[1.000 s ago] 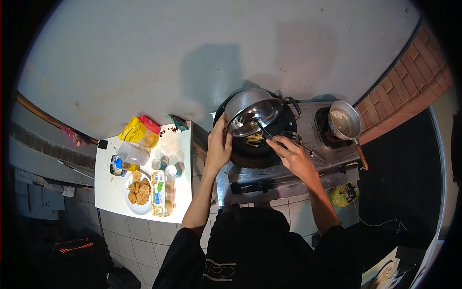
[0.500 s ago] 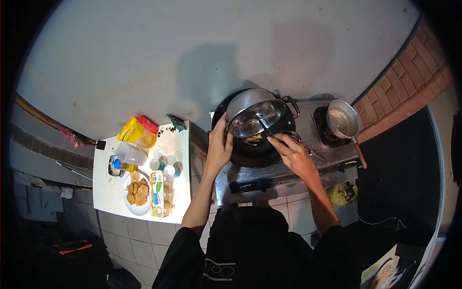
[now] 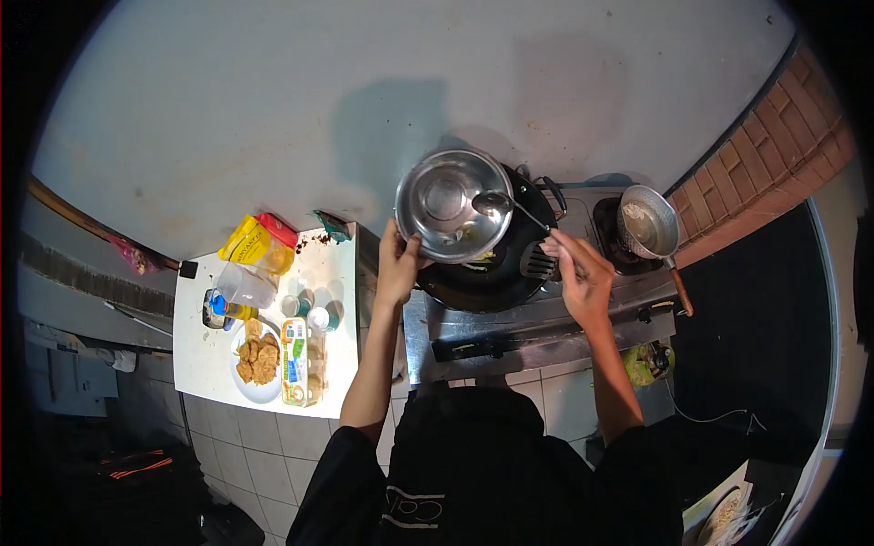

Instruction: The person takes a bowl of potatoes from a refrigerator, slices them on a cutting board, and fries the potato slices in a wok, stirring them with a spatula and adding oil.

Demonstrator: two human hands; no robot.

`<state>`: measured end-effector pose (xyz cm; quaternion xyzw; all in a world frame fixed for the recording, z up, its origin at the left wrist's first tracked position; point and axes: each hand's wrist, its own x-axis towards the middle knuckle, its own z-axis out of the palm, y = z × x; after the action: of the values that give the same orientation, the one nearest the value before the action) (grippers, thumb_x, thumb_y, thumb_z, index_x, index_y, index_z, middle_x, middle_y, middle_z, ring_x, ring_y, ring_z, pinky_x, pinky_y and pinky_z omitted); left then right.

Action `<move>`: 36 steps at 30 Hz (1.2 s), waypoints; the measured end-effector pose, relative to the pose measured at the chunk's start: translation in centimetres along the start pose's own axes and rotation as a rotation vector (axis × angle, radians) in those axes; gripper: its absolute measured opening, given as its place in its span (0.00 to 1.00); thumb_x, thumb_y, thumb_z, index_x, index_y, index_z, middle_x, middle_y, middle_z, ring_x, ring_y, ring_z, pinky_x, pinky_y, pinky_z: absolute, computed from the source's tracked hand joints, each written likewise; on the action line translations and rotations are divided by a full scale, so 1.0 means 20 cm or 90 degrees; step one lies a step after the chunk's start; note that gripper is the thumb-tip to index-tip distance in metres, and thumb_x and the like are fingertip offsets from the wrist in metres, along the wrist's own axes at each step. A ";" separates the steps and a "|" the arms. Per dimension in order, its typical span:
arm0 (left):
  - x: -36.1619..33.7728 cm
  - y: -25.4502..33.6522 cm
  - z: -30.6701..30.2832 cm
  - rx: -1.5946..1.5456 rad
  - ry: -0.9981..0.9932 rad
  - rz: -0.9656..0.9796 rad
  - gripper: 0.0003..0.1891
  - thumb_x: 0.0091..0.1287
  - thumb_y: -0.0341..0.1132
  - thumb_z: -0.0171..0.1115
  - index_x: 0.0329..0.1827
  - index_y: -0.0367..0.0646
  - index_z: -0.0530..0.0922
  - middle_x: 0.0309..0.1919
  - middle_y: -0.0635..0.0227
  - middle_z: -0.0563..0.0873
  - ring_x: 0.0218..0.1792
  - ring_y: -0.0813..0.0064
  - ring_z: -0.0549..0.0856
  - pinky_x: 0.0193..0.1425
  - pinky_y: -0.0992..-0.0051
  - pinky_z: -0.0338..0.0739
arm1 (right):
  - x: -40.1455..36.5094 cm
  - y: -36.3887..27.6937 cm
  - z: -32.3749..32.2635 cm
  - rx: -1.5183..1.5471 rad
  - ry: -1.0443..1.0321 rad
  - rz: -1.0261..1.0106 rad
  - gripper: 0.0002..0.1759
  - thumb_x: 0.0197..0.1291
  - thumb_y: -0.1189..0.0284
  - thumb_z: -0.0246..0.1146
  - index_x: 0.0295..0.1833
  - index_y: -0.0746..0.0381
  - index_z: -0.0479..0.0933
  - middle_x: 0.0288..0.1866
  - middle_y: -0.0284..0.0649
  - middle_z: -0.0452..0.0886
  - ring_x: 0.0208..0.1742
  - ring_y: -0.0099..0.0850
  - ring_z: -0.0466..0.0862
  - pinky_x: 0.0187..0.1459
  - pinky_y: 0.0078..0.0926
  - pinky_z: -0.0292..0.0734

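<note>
My left hand [image 3: 399,264] is closed on the rim of a shiny metal bowl [image 3: 446,196]. The bowl is above the left part of a black wok [image 3: 496,289], its inside facing up, with a few small pale bits near its lower edge. A metal spoon [image 3: 492,203] is in my right hand [image 3: 584,276], its head over the bowl's right side. Beside that hand, a slotted spatula [image 3: 537,263] lies at the wok's right side. Pale yellow-green pieces [image 3: 480,262] lie in the wok, partly hidden by the bowl.
On the right burner sits a saucepan [image 3: 648,223] with a wooden handle. A white table [image 3: 205,364] at left bears a plate of fried food [image 3: 258,359], an egg carton [image 3: 300,362], jars [image 3: 323,318], a plastic container [image 3: 248,287] and a yellow pouch [image 3: 250,244].
The bowl has gone from tipped over the wok to nearly level, shifting left. My right hand has moved right with the spoon, and the slotted spatula now shows more fully.
</note>
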<state>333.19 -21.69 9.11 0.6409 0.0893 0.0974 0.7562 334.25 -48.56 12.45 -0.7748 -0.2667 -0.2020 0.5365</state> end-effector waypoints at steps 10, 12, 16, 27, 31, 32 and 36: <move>-0.01 0.11 -0.24 -0.054 0.063 -0.024 0.18 0.72 0.26 0.48 0.65 0.43 0.65 0.44 0.60 0.83 0.38 0.73 0.87 0.37 0.75 0.87 | 0.18 -0.09 0.36 0.247 0.108 0.161 0.12 0.66 0.81 0.56 0.53 0.72 0.77 0.34 0.47 0.85 0.35 0.29 0.87 0.41 0.25 0.85; -0.05 0.13 -0.32 -0.034 0.093 -0.033 0.18 0.72 0.26 0.49 0.64 0.43 0.66 0.42 0.60 0.84 0.37 0.73 0.87 0.36 0.75 0.87 | 0.18 -0.14 0.47 0.268 0.076 0.204 0.12 0.65 0.82 0.56 0.53 0.70 0.75 0.31 0.47 0.84 0.32 0.28 0.87 0.38 0.23 0.85; -0.13 0.12 -0.54 -0.021 0.167 -0.037 0.15 0.72 0.27 0.49 0.61 0.40 0.67 0.37 0.59 0.84 0.33 0.74 0.86 0.32 0.76 0.86 | 0.12 -0.25 0.74 0.331 -0.042 0.224 0.09 0.62 0.84 0.58 0.48 0.71 0.73 0.31 0.44 0.83 0.33 0.27 0.87 0.36 0.23 0.85; -0.18 -0.25 -1.35 0.114 0.317 -0.149 0.15 0.68 0.23 0.51 0.53 0.30 0.59 0.43 0.47 0.78 0.37 0.57 0.87 0.35 0.64 0.90 | -0.02 -0.38 1.20 0.192 -0.526 0.222 0.30 0.60 0.74 0.65 0.67 0.64 0.65 0.36 0.47 0.83 0.30 0.34 0.84 0.36 0.29 0.78; -0.01 -0.44 -1.46 0.036 0.377 -0.236 0.19 0.65 0.24 0.56 0.52 0.28 0.57 0.45 0.44 0.75 0.39 0.54 0.86 0.35 0.61 0.90 | -0.07 -0.35 1.17 0.149 -0.479 0.258 0.30 0.60 0.74 0.65 0.67 0.64 0.64 0.39 0.46 0.83 0.30 0.33 0.84 0.35 0.29 0.77; 0.04 -0.47 -1.45 -0.015 0.420 -0.253 0.19 0.63 0.23 0.58 0.51 0.21 0.61 0.45 0.41 0.77 0.39 0.52 0.86 0.35 0.61 0.90 | -0.07 -0.35 1.15 0.128 -0.498 0.296 0.29 0.60 0.74 0.64 0.66 0.64 0.66 0.40 0.46 0.83 0.33 0.33 0.84 0.37 0.28 0.78; 0.24 -0.91 -1.58 -0.158 0.352 -0.237 0.14 0.62 0.20 0.56 0.49 0.18 0.72 0.45 0.37 0.79 0.41 0.51 0.86 0.36 0.58 0.90 | -0.11 -0.35 1.03 0.140 -0.490 0.295 0.23 0.60 0.75 0.64 0.61 0.65 0.71 0.44 0.46 0.84 0.39 0.32 0.86 0.42 0.27 0.80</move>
<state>330.20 6.76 -14.10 0.4664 0.3933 0.1375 0.7803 328.66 -27.60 9.22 -0.7711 -0.2862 0.2548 0.5085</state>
